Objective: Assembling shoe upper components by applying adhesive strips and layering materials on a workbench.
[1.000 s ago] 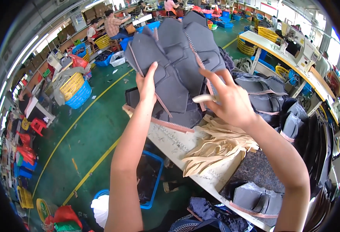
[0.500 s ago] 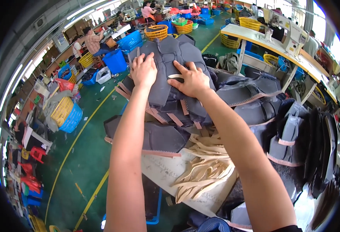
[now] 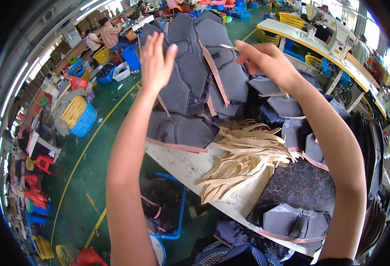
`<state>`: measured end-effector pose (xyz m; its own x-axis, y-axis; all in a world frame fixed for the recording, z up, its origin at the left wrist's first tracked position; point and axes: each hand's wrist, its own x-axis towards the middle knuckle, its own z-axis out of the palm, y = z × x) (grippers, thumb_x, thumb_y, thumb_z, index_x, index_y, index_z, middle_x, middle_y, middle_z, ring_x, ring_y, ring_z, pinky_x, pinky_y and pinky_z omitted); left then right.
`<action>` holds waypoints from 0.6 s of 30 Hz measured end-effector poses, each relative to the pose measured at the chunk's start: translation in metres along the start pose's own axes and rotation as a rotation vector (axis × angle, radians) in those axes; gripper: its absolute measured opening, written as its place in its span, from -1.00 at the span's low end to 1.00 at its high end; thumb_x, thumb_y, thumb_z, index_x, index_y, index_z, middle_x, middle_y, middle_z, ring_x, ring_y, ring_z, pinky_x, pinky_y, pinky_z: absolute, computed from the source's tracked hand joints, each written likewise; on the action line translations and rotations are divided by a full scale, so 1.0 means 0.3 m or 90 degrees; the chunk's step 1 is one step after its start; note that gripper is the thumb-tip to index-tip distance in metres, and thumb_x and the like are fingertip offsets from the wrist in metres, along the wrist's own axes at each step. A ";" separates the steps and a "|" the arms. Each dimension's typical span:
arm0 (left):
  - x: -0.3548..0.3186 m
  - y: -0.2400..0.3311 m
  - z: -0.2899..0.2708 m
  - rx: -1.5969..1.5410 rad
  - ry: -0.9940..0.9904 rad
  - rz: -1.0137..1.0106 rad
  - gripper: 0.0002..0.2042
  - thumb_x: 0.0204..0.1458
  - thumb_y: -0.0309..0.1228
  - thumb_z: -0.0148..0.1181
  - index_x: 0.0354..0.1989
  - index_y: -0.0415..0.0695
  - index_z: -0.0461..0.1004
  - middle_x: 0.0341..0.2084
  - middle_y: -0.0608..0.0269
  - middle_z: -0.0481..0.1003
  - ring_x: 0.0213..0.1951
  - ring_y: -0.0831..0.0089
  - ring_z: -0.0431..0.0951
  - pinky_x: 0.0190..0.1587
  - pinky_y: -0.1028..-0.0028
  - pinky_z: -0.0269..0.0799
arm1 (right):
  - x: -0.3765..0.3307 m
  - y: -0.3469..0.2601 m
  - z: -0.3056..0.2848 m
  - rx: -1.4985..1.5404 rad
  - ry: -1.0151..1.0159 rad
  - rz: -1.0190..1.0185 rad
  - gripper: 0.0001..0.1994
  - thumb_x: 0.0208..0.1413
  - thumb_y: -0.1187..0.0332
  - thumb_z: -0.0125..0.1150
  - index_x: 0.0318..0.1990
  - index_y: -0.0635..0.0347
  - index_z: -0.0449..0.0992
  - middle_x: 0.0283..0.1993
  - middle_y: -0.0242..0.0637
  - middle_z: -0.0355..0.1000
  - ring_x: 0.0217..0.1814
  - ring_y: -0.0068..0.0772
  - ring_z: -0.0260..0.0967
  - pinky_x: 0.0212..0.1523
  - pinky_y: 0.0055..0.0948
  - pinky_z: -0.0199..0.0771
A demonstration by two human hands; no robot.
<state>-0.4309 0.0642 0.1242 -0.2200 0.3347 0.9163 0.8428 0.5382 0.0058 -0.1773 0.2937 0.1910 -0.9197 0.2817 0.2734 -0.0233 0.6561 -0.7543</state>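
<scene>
A stack of dark grey fabric pieces (image 3: 190,66) with pink zigzag edges stands propped on the worktable (image 3: 184,166). My left hand (image 3: 156,60) lies flat against its left side with the fingers spread. My right hand (image 3: 261,57) is raised at its upper right and pinches the end of a thin beige strip (image 3: 227,46). A heap of beige strips (image 3: 243,162) lies on the table below my right forearm. Further grey pieces (image 3: 179,133) lie flat beneath the stack.
More grey pieces (image 3: 292,224) sit at the table's near right. A blue bin (image 3: 164,206) stands on the green floor under the table edge. Yellow and blue baskets (image 3: 77,115) and a seated person (image 3: 111,35) are far left. Sewing tables (image 3: 337,48) stand at the right.
My right hand has lifted off the grey stack to its upper right, now pinching a beige strip. My left hand stays flat on the stack. The view has shifted upward.
</scene>
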 end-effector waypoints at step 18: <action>-0.072 -0.087 -0.109 -0.026 -0.021 0.021 -0.42 0.34 0.05 0.12 0.22 -0.27 0.47 0.16 -0.17 0.49 0.26 -0.07 0.41 0.35 0.14 0.25 | -0.985 0.112 -0.374 0.167 -0.005 0.354 -0.77 0.39 0.26 0.02 -0.05 0.19 0.54 -0.44 -0.51 0.26 -0.49 -0.74 0.06 -0.51 -0.64 0.01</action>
<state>-0.4321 0.0178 0.1173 -0.2076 0.3778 0.9023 0.8689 0.4950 -0.0074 0.1378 0.3111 0.1517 -0.8243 0.5270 -0.2070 0.3665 0.2180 -0.9045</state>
